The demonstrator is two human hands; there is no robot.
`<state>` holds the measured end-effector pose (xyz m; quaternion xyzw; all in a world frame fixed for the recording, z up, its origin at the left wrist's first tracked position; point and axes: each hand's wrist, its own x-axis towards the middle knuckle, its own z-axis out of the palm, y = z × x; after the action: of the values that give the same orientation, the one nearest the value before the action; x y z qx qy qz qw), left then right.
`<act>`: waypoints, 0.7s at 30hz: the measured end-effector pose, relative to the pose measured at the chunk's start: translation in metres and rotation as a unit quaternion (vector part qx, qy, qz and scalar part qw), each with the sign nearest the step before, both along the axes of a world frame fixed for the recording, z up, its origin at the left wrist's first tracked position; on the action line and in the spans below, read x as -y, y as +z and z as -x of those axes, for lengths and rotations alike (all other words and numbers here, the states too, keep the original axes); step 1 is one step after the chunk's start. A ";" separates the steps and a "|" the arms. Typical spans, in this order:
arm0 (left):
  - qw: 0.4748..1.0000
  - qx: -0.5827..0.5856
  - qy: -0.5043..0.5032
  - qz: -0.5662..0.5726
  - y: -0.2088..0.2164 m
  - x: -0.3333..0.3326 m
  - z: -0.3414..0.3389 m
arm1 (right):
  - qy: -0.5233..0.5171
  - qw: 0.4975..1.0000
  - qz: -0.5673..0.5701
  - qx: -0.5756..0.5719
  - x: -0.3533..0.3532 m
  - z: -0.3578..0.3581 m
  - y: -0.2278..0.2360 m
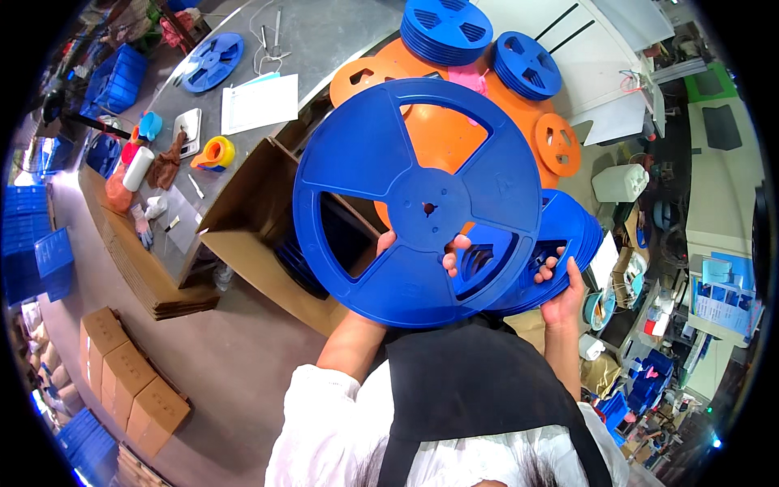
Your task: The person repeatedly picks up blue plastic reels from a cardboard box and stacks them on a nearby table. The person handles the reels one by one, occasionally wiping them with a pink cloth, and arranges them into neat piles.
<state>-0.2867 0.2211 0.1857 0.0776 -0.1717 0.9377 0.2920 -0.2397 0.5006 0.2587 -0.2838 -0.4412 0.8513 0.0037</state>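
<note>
A large blue plastic reel [357, 146] with cut-out windows is held up in front of me, seen nearly face on. My left hand [457, 252] is closed around its lower spoke. Fingers show in the windows on both sides of that spoke, while the palm is hidden behind the reel. A stack of similar blue reels [576, 231] is tilted at the right, partly covered by the large one. Closed on the rim of this stack is my right hand [561, 296], its fingertips inside a window.
An open carton [247, 260] at the left holds dark blue reels [296, 260]. Beyond are orange reels [557, 144] and blue reel stacks [448, 28]. On the grey bench [324, 32] are paper [260, 104], yellow tape [217, 152] and another reel [213, 62]. Boxes [158, 410] stand on the floor.
</note>
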 end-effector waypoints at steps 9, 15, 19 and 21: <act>0.997 0.004 -0.058 -0.043 -0.001 -0.031 0.008 | -0.042 0.999 0.003 0.014 -0.016 -0.008 -0.007; 0.990 0.041 -0.125 -0.047 -0.023 -0.053 0.023 | -0.075 0.996 0.001 0.041 -0.034 -0.020 -0.017; 0.987 0.111 -0.118 -0.009 -0.013 -0.061 0.036 | -0.083 0.995 -0.012 0.057 -0.050 -0.033 -0.026; 0.982 0.135 -0.132 0.005 -0.011 -0.061 0.043 | -0.109 0.990 -0.032 0.078 -0.049 -0.033 -0.024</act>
<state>-0.3295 0.2819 0.1750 -0.0744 -0.2134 0.8937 0.3876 -0.2066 0.5499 0.2350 -0.3955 -0.4338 0.8064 0.0713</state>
